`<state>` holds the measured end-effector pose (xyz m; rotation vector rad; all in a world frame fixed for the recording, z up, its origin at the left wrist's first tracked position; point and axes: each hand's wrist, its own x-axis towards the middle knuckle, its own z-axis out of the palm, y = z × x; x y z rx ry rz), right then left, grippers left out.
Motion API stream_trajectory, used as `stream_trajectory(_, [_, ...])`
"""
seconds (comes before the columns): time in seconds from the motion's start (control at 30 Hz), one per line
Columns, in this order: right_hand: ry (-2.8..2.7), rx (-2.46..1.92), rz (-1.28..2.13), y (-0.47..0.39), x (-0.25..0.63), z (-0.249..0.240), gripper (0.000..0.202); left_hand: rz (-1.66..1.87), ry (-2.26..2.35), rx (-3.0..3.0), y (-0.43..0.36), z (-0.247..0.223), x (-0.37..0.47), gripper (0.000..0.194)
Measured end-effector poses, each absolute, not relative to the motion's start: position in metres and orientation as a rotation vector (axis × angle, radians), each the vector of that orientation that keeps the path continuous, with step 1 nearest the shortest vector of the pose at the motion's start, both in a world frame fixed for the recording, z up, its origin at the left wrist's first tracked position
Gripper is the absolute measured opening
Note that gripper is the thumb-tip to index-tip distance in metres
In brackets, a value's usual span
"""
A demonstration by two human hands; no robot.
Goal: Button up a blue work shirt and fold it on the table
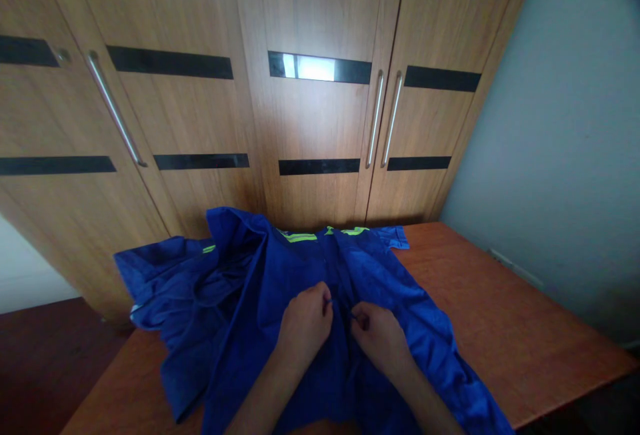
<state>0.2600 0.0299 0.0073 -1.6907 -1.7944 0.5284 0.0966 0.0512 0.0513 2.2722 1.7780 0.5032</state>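
Note:
A blue work jacket (295, 268) with lime-yellow strips lies spread over the table, its front toward me. Near the middle of the jacket, my left hand (307, 318) is closed in a pinch on the cloth at one side of the front opening. My right hand (380, 335) pinches the other side a short way to the right. Small bits of blue fabric show at the fingertips of both hands. Whether a button or other fastener is between the fingers, I cannot tell. Bunched blue cloth (185, 315) lies at the left; whether it is a separate garment is unclear.
The reddish-brown wooden table (480, 308) reaches to the right beside a pale wall (565, 141). Behind it stands a wooden wardrobe (320, 121) with black strips and metal handles (376, 118). Dark floor (55, 341) shows at the lower left.

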Motion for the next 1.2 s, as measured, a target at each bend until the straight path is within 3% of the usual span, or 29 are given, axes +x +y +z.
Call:
stream_trajectory(0.23, [-1.414,-1.467,0.712,0.026,0.261,-0.003,0.026,0.421,1.804,2.368,0.043,0.034,0.107,0.015])
stream_trajectory(0.4, [-1.417,-1.408,0.792,0.025,0.250,-0.006,0.029,0.612,1.603,2.205,0.042,0.027,0.107,0.014])
stream_trajectory(0.63, [-1.464,-1.449,0.741,0.023,0.245,-0.015,0.032,0.807,1.429,1.968,0.045,0.017,0.098,0.014])
stream_trajectory(1.2, [-1.787,-1.573,0.510,0.019,0.241,-0.001,0.030,0.819,1.508,2.064,0.042,0.014,0.101,0.016])
